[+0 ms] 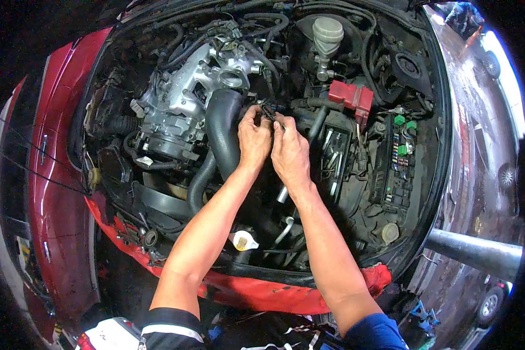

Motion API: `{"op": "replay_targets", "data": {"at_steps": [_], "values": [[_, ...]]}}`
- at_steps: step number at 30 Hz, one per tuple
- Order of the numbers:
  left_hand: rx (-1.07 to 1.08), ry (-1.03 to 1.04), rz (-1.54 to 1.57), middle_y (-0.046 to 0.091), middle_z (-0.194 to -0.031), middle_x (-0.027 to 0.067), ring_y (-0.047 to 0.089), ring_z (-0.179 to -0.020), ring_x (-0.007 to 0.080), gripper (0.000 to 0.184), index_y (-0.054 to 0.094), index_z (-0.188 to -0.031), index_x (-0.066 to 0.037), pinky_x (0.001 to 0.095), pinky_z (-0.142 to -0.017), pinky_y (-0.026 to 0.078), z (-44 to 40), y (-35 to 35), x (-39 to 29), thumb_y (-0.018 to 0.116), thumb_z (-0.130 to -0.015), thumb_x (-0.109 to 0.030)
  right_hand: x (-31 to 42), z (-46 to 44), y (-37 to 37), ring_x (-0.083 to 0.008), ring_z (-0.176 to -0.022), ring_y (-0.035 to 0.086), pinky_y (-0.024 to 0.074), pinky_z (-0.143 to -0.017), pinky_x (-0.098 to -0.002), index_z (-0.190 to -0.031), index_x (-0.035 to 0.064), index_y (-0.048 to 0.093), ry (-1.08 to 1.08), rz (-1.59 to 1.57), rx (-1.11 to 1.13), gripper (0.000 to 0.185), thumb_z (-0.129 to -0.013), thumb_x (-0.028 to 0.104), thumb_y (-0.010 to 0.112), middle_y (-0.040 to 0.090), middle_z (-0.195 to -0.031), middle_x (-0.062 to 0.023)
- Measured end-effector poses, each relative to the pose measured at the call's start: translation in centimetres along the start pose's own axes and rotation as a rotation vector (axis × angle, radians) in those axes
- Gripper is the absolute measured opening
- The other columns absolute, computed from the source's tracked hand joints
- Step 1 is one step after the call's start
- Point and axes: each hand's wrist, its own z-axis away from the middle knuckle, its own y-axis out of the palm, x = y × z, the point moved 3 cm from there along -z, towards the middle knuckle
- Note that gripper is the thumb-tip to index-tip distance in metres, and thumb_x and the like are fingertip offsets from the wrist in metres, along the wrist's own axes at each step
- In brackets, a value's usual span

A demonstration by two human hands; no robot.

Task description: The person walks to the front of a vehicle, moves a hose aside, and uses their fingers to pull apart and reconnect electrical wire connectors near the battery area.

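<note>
Over the middle of an open engine bay, my left hand point(254, 139) and my right hand point(290, 151) meet, fingertips pinched close together. Between them is a small dark piece point(268, 111) that looks like a wiring connector; the fingers cover part of it. A thick black rubber hose point(223, 128) curves just left of my left hand. Beyond it lies the silver engine intake point(186, 87), with a round open throttle mouth point(233, 79) above the hose end. Beneath my right wrist, a metal-ended bar point(283, 194) shows.
Right of my hands, a black tray point(335, 157) holds several metal tools. A red terminal cover point(351, 98), an open fuse box point(398, 157) and a fluid reservoir point(328, 32) stand farther right and back. A red cloth point(262, 294) drapes the front edge, near a radiator cap point(243, 240).
</note>
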Motion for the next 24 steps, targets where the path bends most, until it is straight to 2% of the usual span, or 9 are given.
{"op": "replay_targets", "data": {"at_steps": [2, 5, 8, 10, 12, 15, 16, 17, 24], "values": [[-0.005, -0.007, 0.008, 0.064, -0.08, 0.0045, 0.056, -0.07, 0.0096, 0.009, 0.062, -0.097, -0.001, 0.0265, -0.062, 0.046, 0.1, 0.0, -0.3, 0.054, -0.092, -0.002, 0.1, 0.0, -0.1, -0.0457, -0.09, 0.065, 0.054, -0.074, -0.0502, -0.114, -0.0003, 0.053, -0.01, -0.009, -0.011, 0.021, -0.1, 0.014, 0.048, 0.067, -0.101, -0.027], [-0.005, -0.036, 0.03, 0.064, -0.079, 0.0042, 0.057, -0.07, 0.0101, 0.01, 0.062, -0.099, 0.0, 0.0266, -0.062, 0.047, 0.0, 0.0, 0.0, 0.057, -0.091, -0.003, 0.4, -0.2, -0.6, -0.0422, -0.09, 0.066, 0.0543, -0.073, -0.0448, -0.111, 0.0023, 0.054, 0.032, -0.062, -0.023, 0.016, -0.1, 0.014, 0.05, 0.068, -0.096, -0.0236], [0.004, -0.09, 0.028, 0.068, -0.082, 0.0078, 0.061, -0.072, 0.0132, 0.015, 0.064, -0.103, 0.002, 0.0295, -0.067, 0.05, 0.0, -0.1, -0.5, 0.058, -0.09, -0.005, 1.1, -0.8, -1.8, -0.0449, -0.087, 0.065, 0.0526, -0.071, -0.0501, -0.112, 0.0016, 0.055, 0.116, -0.062, 0.014, 0.019, -0.101, 0.015, 0.046, 0.067, -0.094, -0.0266], [0.01, -0.095, 0.008, 0.07, -0.084, 0.0097, 0.064, -0.074, 0.0146, 0.018, 0.065, -0.105, 0.002, 0.0309, -0.07, 0.051, 0.2, 0.0, -1.0, 0.059, -0.089, -0.006, 0.7, -1.1, -1.9, -0.0439, -0.084, 0.066, 0.0521, -0.068, -0.0496, -0.12, 0.0026, 0.054, 0.015, -0.093, -0.159, 0.023, -0.101, 0.014, 0.047, 0.067, -0.092, -0.0272], [0.017, -0.065, -0.02, 0.072, -0.085, 0.01, 0.066, -0.076, 0.0145, 0.02, 0.066, -0.105, 0.003, 0.0306, -0.071, 0.052, 0.5, 0.1, -1.4, 0.061, -0.089, -0.007, 0.0, -1.2, -2.2, -0.0425, -0.086, 0.067, 0.0524, -0.069, -0.0491, -0.125, 0.0032, 0.053, 0.084, -0.055, -0.162, 0.027, -0.1, 0.013, 0.047, 0.067, -0.094, -0.0281], [0.018, -0.013, -0.208, 0.072, -0.088, 0.0153, 0.07, -0.079, 0.0211, 0.02, 0.069, -0.101, 0.002, 0.0333, -0.074, 0.053, 0.7, 0.2, -2.0, 0.063, -0.086, -0.01, -1.3, -1.3, -2.0, -0.0425, -0.088, 0.067, 0.0526, -0.07, -0.0493, -0.128, 0.0042, 0.053, 0.108, 0.128, -0.054, 0.03, -0.1, 0.012, 0.047, 0.066, -0.095, -0.0288], [0.026, 0.003, -0.249, 0.072, -0.088, 0.0163, 0.07, -0.079, 0.0227, 0.02, 0.069, -0.101, 0.002, 0.034, -0.075, 0.053, 0.8, 0.2, -2.4, 0.064, -0.086, -0.011, -1.3, -1.3, -2.0, -0.0433, -0.089, 0.066, 0.0524, -0.071, -0.0495, -0.127, 0.0034, 0.053, 0.135, 0.093, -0.032, 0.029, -0.1, 0.012, 0.048, 0.066, -0.095, -0.0291], [0.027, -0.007, -0.267, 0.071, -0.088, 0.0195, 0.07, -0.081, 0.0286, 0.021, 0.069, -0.1, 0.001, 0.036, -0.076, 0.053, 0.9, 0.3, -2.7, 0.064, -0.085, -0.012, -1.3, -1.3, -2.0, -0.044, -0.089, 0.066, 0.0523, -0.071, -0.0498, -0.127, 0.0026, 0.053, 0.161, 0.059, -0.011, 0.029, -0.1, 0.012, 0.048, 0.066, -0.096, -0.0293], [0.056, 0.082, -0.344, 0.071, -0.088, 0.0192, 0.07, -0.082, 0.0313, 0.021, 0.069, -0.099, 0.001, 0.0372, -0.076, 0.053, 1.0, 0.7, -2.3, 0.064, -0.084, -0.012, -2.5, -1.5, -2.0, -0.0453, -0.087, 0.065, 0.0517, -0.071, -0.0503, -0.116, -0.0052, 0.058, 0.17, 0.126, 0.005, 0.027, -0.099, 0.014, 0.051, 0.065, -0.091, -0.0309]]}}
